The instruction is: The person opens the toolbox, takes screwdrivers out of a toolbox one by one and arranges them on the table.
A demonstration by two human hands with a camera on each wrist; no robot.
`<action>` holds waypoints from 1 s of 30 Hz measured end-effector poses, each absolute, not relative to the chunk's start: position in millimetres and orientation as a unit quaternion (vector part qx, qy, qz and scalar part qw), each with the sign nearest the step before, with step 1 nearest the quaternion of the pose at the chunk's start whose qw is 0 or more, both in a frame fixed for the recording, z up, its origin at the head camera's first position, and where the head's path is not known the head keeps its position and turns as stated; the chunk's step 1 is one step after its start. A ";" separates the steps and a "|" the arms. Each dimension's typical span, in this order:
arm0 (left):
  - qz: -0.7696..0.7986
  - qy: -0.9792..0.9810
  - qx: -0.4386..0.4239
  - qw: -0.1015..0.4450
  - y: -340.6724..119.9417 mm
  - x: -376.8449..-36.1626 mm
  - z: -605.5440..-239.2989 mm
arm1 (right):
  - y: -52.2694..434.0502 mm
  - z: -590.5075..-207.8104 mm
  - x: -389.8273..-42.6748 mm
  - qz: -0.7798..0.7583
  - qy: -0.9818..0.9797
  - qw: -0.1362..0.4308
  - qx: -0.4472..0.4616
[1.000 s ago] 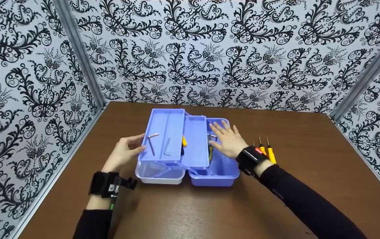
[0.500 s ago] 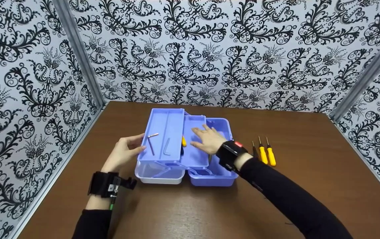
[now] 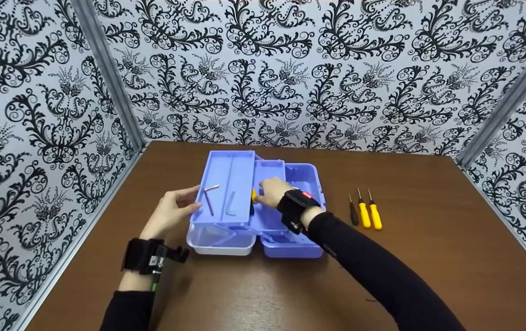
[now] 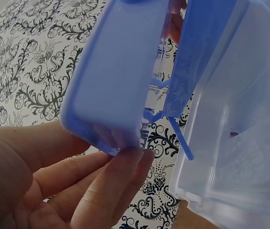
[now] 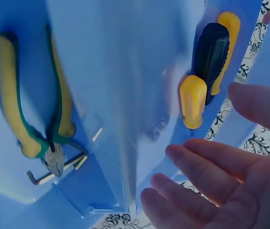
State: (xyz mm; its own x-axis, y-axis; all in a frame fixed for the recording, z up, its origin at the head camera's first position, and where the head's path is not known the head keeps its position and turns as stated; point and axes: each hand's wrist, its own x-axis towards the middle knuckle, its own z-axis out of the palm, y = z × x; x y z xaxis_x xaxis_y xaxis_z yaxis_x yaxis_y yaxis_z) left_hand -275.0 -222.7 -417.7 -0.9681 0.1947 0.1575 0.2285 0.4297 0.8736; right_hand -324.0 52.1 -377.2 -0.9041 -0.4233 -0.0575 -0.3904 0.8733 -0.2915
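A blue toolbox [image 3: 293,250] stands unfolded on the table with its trays raised. My left hand [image 3: 173,209] grips the left edge of the upper tray [image 3: 240,170], thumb on one side and fingers under it in the left wrist view. Two L-shaped hex keys [image 3: 232,202] lie in that tray. My right hand [image 3: 274,191] reaches over the lower tray, fingers spread beside a short yellow screwdriver [image 5: 193,98] with nothing between them. Behind that one lie a black screwdriver handle [image 5: 212,55] and another yellow handle [image 5: 229,28].
Pliers [image 5: 10,90] with yellow-green handles lie in the box's deep compartment, beside small metal pieces [image 5: 80,160]. On the table to the right are a black screwdriver [image 3: 354,215] and two yellow screwdrivers [image 3: 375,218]. The whitish lid [image 3: 224,250] lies under the upper tray.
My right hand has moved left, from above the deep compartment across the lower tray to the screwdriver handles. My left hand has stayed on the upper tray.
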 end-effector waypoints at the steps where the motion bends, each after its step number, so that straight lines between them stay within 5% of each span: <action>1: -0.520 -0.845 -0.126 0.015 -223.0 -275.1 -417.7 | 51.2 -377.8 -325.3 -0.142 0.967 0.058 -0.205; 16: -0.517 -0.846 -0.127 0.021 -223.9 -274.5 -415.8 | 34.7 -374.6 -333.1 -0.117 0.970 0.077 -0.201; 30: -0.508 -0.850 -0.137 0.028 -222.1 -274.3 -415.6 | 24.6 -390.8 -355.7 -0.125 0.974 -0.014 -0.187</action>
